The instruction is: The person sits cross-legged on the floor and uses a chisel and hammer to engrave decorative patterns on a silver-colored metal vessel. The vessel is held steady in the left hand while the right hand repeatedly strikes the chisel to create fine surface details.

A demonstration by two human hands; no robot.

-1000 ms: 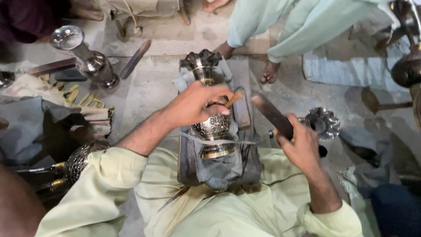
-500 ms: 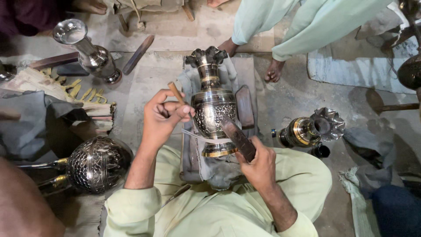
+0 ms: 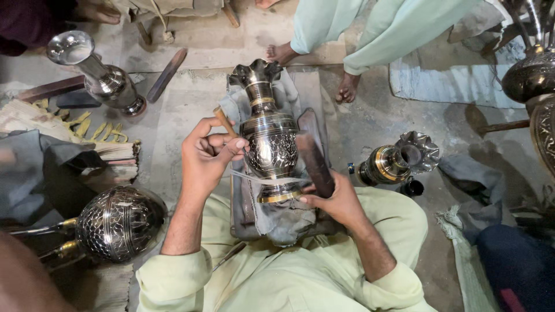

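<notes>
Both hands flank the engraved metal vase (image 3: 270, 138) lying mid-frame, neck toward the top edge: left hand (image 3: 203, 157) pinches a thin wooden-handled tool (image 3: 224, 121) at its body, right hand (image 3: 334, 199) grips a dark bar (image 3: 314, 163) alongside.

The engraved vase (image 3: 270, 134) is polished metal, glossy, with dark chased patterning and brass-coloured bands; it lies on a grey, rough, creased cloth (image 3: 283, 216); the chisel (image 3: 224, 121) in the left hand (image 3: 203, 157) looks wooden and matt; the mallet (image 3: 315, 164) in the right hand (image 3: 335, 202) is dark, dull wood; the round engraved vessel (image 3: 118, 222) shines like chrome; the concrete floor (image 3: 191, 92) is dusty and rough; the sleeves (image 3: 173, 280) are soft, pale green cloth.
</notes>
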